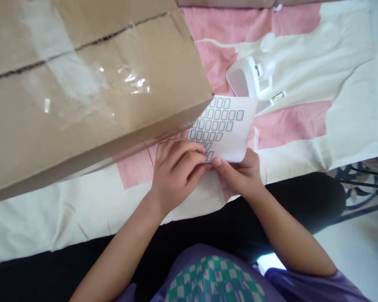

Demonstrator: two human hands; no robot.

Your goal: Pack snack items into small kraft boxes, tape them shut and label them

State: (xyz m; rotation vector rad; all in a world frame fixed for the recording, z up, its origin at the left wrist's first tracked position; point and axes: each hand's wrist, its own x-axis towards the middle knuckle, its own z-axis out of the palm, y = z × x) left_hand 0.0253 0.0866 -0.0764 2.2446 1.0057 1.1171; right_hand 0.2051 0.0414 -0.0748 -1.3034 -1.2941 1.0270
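A white sticker sheet (pixel 236 138) with rows of small blue-outlined rounded rectangles is tilted up in front of me, its left part hidden behind a cardboard box corner. My right hand (pixel 244 174) grips its lower edge, thumb in front and the other fingers behind. At the bottom left corner of the sheet, my left hand (pixel 181 170) has its fingers bent and pressed together against the lowest rectangles. Whether a single sticker is between those fingertips is too small to tell.
A large taped cardboard box (pixel 113 84) fills the upper left. Beyond the sheet lies a white plastic device (pixel 247 73) on a pink and cream patchwork cloth (pixel 290 126). Another cardboard box (pixel 227 3) edges in at the top. Dark scrollwork metal (pixel 362 184) stands at right.
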